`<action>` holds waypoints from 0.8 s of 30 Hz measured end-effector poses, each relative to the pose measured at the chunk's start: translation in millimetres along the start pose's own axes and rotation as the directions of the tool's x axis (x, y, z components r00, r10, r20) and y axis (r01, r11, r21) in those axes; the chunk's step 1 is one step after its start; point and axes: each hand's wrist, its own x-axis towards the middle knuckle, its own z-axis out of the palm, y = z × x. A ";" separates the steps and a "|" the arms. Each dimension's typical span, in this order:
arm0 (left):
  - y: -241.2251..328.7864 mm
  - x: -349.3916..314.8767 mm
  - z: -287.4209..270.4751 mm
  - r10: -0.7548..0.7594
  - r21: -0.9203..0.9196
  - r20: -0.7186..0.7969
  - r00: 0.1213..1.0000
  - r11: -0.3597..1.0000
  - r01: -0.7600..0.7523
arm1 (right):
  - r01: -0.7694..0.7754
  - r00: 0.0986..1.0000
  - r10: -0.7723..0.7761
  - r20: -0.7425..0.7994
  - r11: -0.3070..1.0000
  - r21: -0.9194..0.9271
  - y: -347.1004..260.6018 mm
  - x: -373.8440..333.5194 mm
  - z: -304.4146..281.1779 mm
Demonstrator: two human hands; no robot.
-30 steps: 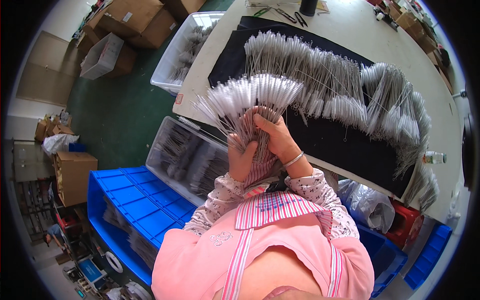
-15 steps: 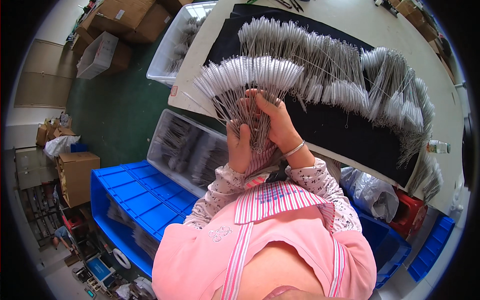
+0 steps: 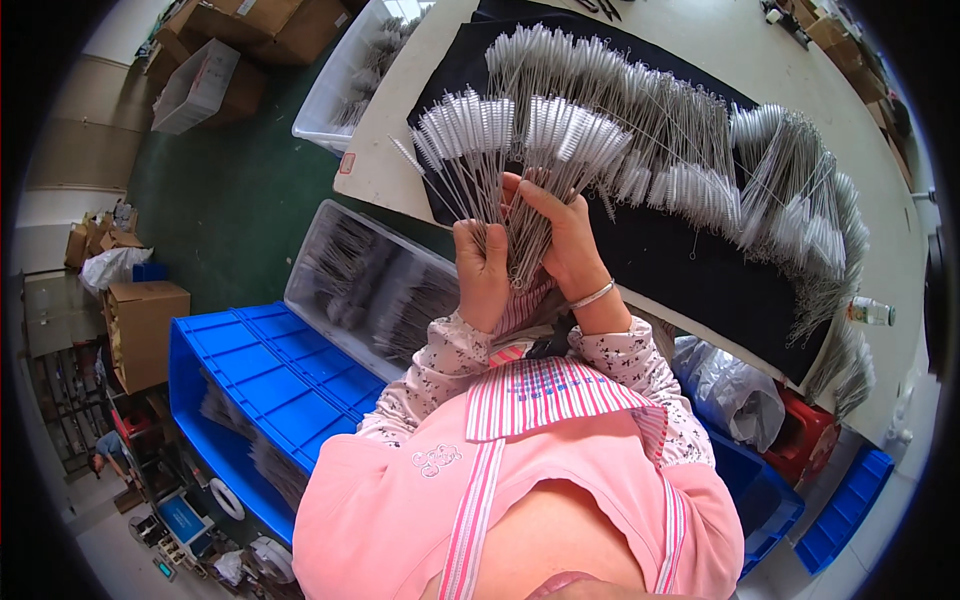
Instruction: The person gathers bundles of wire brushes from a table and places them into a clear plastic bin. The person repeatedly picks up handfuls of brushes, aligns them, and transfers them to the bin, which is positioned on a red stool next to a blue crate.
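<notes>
My left hand is closed around the wire stems of a fan of small straw brushes with white bristle heads pointing up and away from me. My right hand, a bangle at its wrist, grips a second bunch of these straw brushes close beside. Looped wire ends stick out below, between the two hands. A narrow gap parts the two fans of bristles. Behind them, long rows of more straw brushes lie on a dark cloth over the table.
The pale table runs off to the right, with a small jar near its edge. Brush-filled bins stand left: a clear one and a blue one. A red stool is at lower right; a person is far left.
The single wide fan of brushes has split into two bunches, one in each hand. My left hand has shifted slightly right and down with its bunch.
</notes>
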 end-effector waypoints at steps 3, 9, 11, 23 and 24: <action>-1.3 0.0 1.9 0.045 0.028 -0.009 0.999 0.999 -0.045 | 0.006 1.000 -0.006 0.015 1.000 -0.006 -1.1 -1.0 1.4; -10.4 1.9 -5.8 0.004 0.010 0.160 0.987 1.000 -0.006 | 0.045 0.999 -0.045 -0.021 0.999 -0.008 5.8 -0.9 0.0; -4.0 0.8 -2.5 -0.017 -0.066 0.238 0.971 0.997 0.033 | 0.067 0.996 -0.066 -0.055 0.998 0.005 4.8 -4.9 -0.2; 17.4 -7.1 -19.1 -0.188 0.216 0.641 0.744 0.975 0.061 | -0.204 0.792 0.184 0.582 0.979 -0.032 -9.5 -13.0 -21.1; 6.7 -8.7 -23.9 -0.171 0.239 0.657 0.735 0.971 0.012 | -0.219 0.825 0.257 0.503 0.966 -0.135 -11.4 -16.7 -22.0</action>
